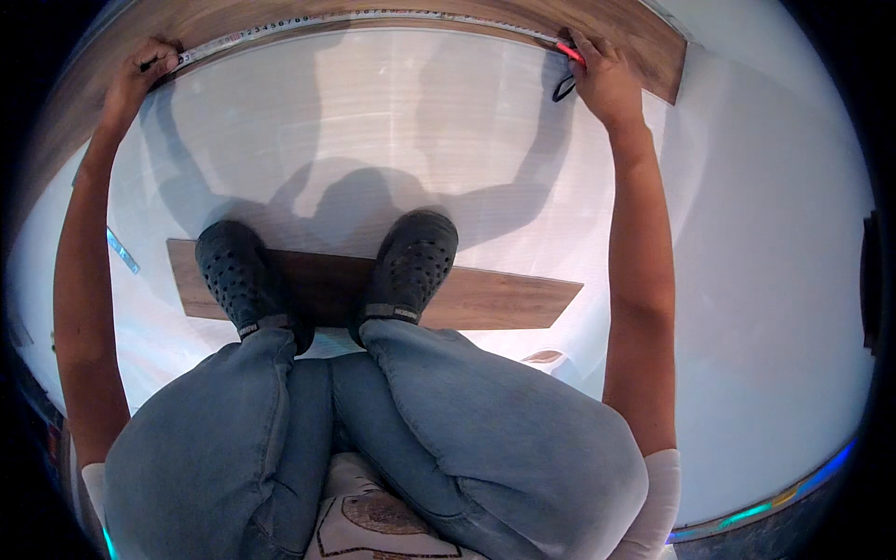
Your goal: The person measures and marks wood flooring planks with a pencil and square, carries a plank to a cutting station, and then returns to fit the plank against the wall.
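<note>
A white tape measure (373,15) stretches between my hands across the far side, along the edge of wood-look flooring. My left hand (149,65) is closed on its left end, fingers curled at the flooring edge. At the other end my right hand (602,77) is closed round the tape measure. A red part (571,53) and a black cord loop (563,89) show beside the right fingers; the hand hides the rest of what it holds.
Wood-look planks (597,23) cover the far floor, beside a white wall (765,233) on the right. A loose plank (509,297) lies under my dark clogs (417,261) on white underlay (364,112). A small bluish strip (121,250) lies at left.
</note>
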`<state>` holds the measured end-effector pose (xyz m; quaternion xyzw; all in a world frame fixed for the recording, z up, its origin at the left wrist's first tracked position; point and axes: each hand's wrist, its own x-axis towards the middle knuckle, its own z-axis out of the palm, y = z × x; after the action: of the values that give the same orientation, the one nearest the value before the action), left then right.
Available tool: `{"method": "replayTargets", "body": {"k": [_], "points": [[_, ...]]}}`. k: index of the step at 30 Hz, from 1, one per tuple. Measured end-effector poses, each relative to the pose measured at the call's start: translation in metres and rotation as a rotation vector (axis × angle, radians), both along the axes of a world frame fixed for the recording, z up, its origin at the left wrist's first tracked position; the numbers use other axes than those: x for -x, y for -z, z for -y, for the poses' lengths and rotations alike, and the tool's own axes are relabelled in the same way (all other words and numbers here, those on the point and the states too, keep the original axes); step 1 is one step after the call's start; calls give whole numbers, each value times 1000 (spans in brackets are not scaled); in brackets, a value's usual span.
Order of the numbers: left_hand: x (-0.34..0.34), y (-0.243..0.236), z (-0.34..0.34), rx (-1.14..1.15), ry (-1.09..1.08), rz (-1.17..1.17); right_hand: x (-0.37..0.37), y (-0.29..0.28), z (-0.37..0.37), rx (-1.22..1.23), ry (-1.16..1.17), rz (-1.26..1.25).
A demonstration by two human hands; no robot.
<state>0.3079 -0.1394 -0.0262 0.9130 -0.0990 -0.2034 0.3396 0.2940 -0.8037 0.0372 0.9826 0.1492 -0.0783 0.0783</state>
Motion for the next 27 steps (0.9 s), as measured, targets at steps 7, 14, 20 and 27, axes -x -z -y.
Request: {"method": "replayTargets", "body": {"k": [7, 14, 20, 27], "points": [[0, 8, -2, 55, -39, -6, 33, 9, -21, -128, 27, 234], [1, 0, 0, 26, -74, -66, 41, -1, -72, -761, 147, 286], [-2, 2, -8, -16, 14, -55, 10, 21, -85, -509, -53, 200], [6, -8, 0, 2, -10, -10, -4, 36, -82, -399, -77, 200]]}}
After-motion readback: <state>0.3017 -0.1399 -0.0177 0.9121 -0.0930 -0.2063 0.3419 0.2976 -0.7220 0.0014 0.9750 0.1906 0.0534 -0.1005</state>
